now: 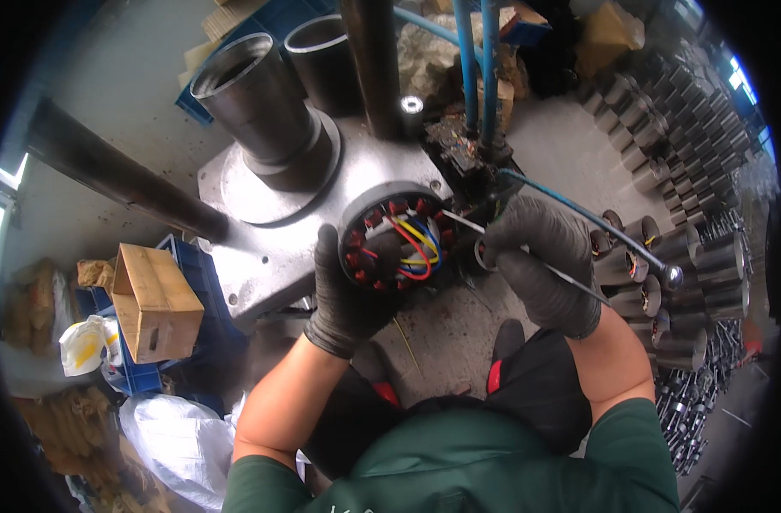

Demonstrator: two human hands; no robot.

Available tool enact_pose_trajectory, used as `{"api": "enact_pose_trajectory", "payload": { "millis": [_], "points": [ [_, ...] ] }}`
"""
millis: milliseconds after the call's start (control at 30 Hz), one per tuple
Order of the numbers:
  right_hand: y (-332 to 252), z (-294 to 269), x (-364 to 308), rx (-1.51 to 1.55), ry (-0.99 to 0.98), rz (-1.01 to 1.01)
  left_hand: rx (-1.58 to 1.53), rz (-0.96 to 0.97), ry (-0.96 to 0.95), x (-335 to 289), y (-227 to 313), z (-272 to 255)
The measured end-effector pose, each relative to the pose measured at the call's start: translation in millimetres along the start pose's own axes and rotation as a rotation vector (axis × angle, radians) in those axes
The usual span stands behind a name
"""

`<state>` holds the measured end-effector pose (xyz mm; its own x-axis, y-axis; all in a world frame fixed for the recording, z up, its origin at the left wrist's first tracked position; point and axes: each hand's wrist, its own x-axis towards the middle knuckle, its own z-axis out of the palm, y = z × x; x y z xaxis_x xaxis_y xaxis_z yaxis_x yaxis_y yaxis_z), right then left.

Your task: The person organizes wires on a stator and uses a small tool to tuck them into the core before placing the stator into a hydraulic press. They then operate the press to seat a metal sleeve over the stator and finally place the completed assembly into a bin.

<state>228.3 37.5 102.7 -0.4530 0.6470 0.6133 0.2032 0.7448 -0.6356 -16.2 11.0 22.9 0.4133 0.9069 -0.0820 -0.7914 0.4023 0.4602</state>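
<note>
My left hand (pixel 353 306), in a dark glove, is wrapped around the near left side of a round motor stator (pixel 373 219). The stator has a dark outer ring and red-wrapped coils inside. Red, yellow and blue lead wires (pixel 420 250) loop across its opening. It is at the near edge of a grey metal plate (pixel 279 248); whether it rests there I cannot tell. My right hand (pixel 546 265), also gloved, is closed on a thin pale rod (pixel 465 221). The rod's far tip reaches the stator's right rim, and its other end sticks out below my fingers.
A steel cylinder (pixel 266 107) stands on the plate, beside a dark column (pixel 372 77). A lever with a round knob (pixel 674 275) extends over the right side. Stacked metal sleeves (pixel 656 128) and loose shafts (pixel 686 415) lie right. A cardboard box (pixel 158 301) sits left.
</note>
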Motion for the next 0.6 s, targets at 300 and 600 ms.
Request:
{"api": "enact_pose_trajectory", "payload": {
  "millis": [300, 600],
  "points": [
    [-1, 10, -3, -0.019, 0.015, 0.174, 0.066, 0.112, -0.088, -5, -1, -29],
    [-2, 5, 4, 0.033, -0.138, 0.363, 0.040, -0.006, 0.025, -7, 6, -11]
  ]
}}
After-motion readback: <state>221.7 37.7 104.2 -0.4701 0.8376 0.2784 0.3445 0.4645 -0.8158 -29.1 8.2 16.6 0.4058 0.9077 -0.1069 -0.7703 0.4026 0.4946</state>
